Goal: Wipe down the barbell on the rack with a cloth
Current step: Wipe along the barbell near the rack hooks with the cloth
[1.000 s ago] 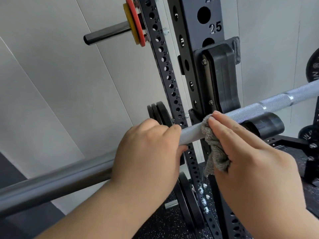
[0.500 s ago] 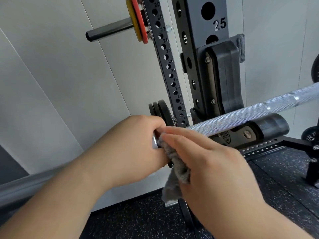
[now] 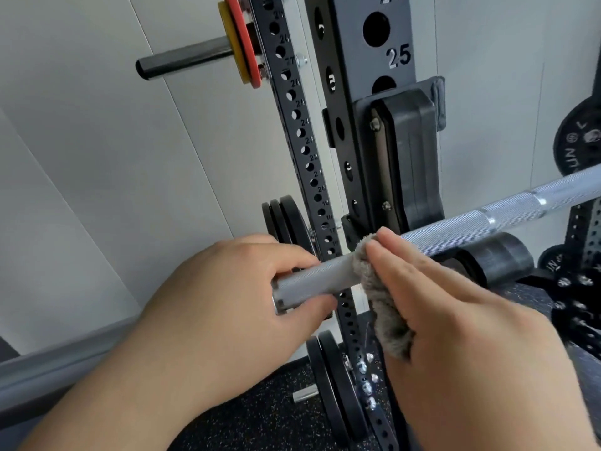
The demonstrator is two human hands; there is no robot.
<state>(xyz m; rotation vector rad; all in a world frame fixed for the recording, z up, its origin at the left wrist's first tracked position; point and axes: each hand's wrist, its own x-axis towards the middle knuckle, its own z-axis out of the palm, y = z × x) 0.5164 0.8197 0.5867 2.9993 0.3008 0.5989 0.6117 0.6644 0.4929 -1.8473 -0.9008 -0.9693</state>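
Barbell (image 3: 455,231): silver knurled bar, running from lower left up to the right edge, resting in the hook of the rack (image 3: 364,131) just behind the right hand

Left hand (image 3: 247,307): curled around the bar near its collar, fingers over the top, thumb underneath; grip closed on the bar

Right hand (image 3: 455,320): just to the right of the left hand, fingers straight and together, pressing the cloth against the bar; a short bare stretch of bar shows between the two hands

Cloth (image 3: 380,307): grey, fluffy, draped over the bar under the right fingertips, its loose end hanging down past the palm

Rack upright: black, with round holes and the white number 25, directly above the right hand; a thinner perforated post (image 3: 305,151) with small numbers stands above the left hand

Peg (image 3: 185,61): dark steel, well above the left hand, carrying a yellow and a red disc (image 3: 240,43)

Weight plates (image 3: 283,219): black, three stacked just behind the left hand's knuckles; more black plates below both hands

Large plate (image 3: 579,141): black, far right, above the bar

Floor (image 3: 260,415): dark speckled rubber, below the forearms
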